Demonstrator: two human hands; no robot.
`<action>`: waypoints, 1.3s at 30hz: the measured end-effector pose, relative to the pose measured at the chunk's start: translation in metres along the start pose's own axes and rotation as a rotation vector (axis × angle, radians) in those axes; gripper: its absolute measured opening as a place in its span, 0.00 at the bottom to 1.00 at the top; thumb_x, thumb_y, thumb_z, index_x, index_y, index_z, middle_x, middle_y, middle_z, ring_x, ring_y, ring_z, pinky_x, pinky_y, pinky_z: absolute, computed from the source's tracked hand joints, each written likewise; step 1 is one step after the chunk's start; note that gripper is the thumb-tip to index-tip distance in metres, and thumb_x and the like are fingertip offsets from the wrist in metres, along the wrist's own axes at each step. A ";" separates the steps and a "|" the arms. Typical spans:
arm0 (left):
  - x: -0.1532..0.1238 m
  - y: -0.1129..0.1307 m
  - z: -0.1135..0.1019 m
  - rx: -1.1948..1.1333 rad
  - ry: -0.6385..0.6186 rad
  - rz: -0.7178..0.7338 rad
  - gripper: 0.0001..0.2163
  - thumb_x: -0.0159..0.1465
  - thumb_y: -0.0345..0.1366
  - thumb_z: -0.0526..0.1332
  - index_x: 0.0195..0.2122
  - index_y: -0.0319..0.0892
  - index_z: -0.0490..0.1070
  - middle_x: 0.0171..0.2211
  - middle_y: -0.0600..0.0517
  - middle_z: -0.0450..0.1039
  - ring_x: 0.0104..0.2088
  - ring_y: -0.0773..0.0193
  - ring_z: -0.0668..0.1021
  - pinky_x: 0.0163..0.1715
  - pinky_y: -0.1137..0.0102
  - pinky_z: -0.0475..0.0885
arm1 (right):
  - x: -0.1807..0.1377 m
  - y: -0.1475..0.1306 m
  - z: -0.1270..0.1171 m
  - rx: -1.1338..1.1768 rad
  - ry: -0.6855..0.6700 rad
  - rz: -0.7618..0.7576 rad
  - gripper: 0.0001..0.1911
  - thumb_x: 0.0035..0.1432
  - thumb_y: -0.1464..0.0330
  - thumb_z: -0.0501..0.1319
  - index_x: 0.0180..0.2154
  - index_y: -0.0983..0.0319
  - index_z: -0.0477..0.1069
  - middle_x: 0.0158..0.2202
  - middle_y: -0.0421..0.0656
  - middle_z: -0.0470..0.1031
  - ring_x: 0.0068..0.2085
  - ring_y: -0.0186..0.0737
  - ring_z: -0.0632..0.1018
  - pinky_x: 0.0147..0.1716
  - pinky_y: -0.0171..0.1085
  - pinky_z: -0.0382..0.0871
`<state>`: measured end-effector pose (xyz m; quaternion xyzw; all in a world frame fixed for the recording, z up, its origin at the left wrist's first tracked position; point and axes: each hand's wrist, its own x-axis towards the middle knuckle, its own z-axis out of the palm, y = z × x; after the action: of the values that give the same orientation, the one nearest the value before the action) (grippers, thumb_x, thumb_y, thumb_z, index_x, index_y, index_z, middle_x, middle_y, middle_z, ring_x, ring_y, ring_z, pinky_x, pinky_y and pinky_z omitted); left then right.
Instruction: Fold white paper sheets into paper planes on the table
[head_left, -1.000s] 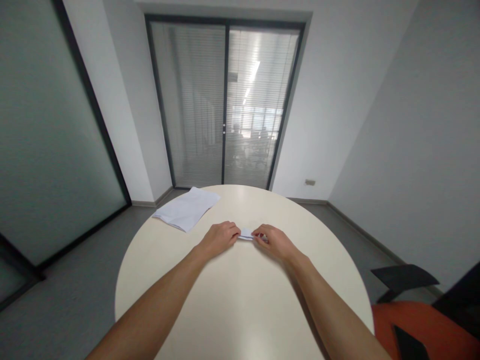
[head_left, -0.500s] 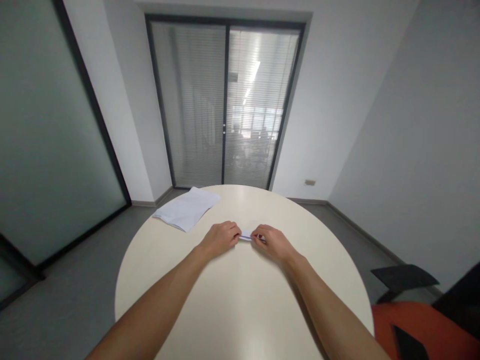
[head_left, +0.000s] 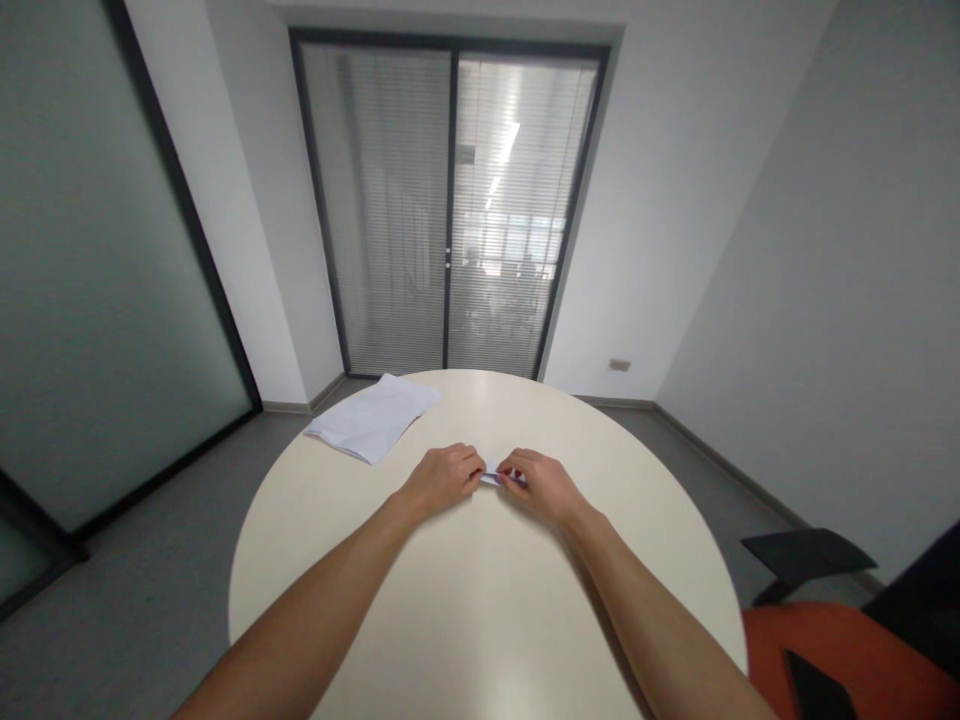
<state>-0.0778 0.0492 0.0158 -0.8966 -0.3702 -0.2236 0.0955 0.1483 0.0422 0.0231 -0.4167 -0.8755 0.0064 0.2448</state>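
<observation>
A small folded strip of white paper (head_left: 490, 478) lies low over the table between my two hands. My left hand (head_left: 444, 476) grips its left end, fingers curled and pressed together. At the other end, my right hand (head_left: 541, 484) pinches the strip between thumb and fingertips. Much of the paper is hidden by the fingers, so its full shape cannot be made out. Farther off to the left, a stack of white paper sheets (head_left: 375, 415) rests untouched by either hand.
The round cream table (head_left: 480, 600) carries the paper and my hands. An office chair with a red seat (head_left: 847, 660) and black armrests stands at the right. Beyond the table is a dark-framed glass door with blinds (head_left: 397, 220).
My right hand has shifted slightly left, closer to my left hand, and less of the strip shows between them. Both hands still hold the paper.
</observation>
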 end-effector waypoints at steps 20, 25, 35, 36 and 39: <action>0.001 0.003 -0.004 0.004 -0.021 -0.039 0.05 0.68 0.33 0.58 0.37 0.44 0.73 0.36 0.52 0.75 0.39 0.63 0.76 0.36 0.70 0.68 | 0.001 0.000 0.005 -0.008 0.039 -0.059 0.06 0.64 0.67 0.60 0.40 0.58 0.76 0.36 0.42 0.78 0.36 0.37 0.77 0.37 0.34 0.67; 0.001 0.005 -0.006 -0.018 -0.027 -0.054 0.05 0.68 0.33 0.58 0.37 0.45 0.72 0.36 0.52 0.75 0.39 0.62 0.77 0.37 0.70 0.69 | 0.002 -0.003 0.001 -0.018 0.034 -0.075 0.07 0.65 0.70 0.58 0.38 0.58 0.76 0.36 0.42 0.78 0.36 0.37 0.77 0.37 0.34 0.67; -0.001 0.005 -0.005 -0.151 0.040 -0.303 0.17 0.65 0.40 0.62 0.54 0.46 0.67 0.49 0.50 0.75 0.47 0.59 0.78 0.43 0.68 0.71 | 0.001 0.002 0.005 0.057 0.132 0.056 0.06 0.66 0.68 0.57 0.40 0.59 0.73 0.38 0.41 0.77 0.32 0.34 0.76 0.35 0.34 0.68; -0.001 0.004 -0.004 -0.164 0.041 -0.339 0.18 0.65 0.41 0.62 0.56 0.45 0.66 0.49 0.49 0.75 0.46 0.59 0.78 0.42 0.68 0.72 | 0.001 0.003 0.006 0.083 0.144 0.073 0.06 0.65 0.68 0.57 0.40 0.59 0.72 0.38 0.41 0.77 0.31 0.34 0.76 0.35 0.34 0.68; -0.001 0.004 0.000 -0.194 0.023 -0.404 0.21 0.66 0.44 0.61 0.58 0.45 0.63 0.45 0.50 0.77 0.42 0.59 0.80 0.40 0.67 0.72 | 0.002 0.004 0.007 0.160 0.174 0.110 0.06 0.65 0.67 0.56 0.40 0.59 0.71 0.38 0.42 0.76 0.31 0.34 0.76 0.34 0.34 0.69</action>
<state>-0.0757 0.0463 0.0157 -0.8064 -0.5180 -0.2832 -0.0338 0.1472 0.0470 0.0169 -0.4422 -0.8234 0.0538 0.3514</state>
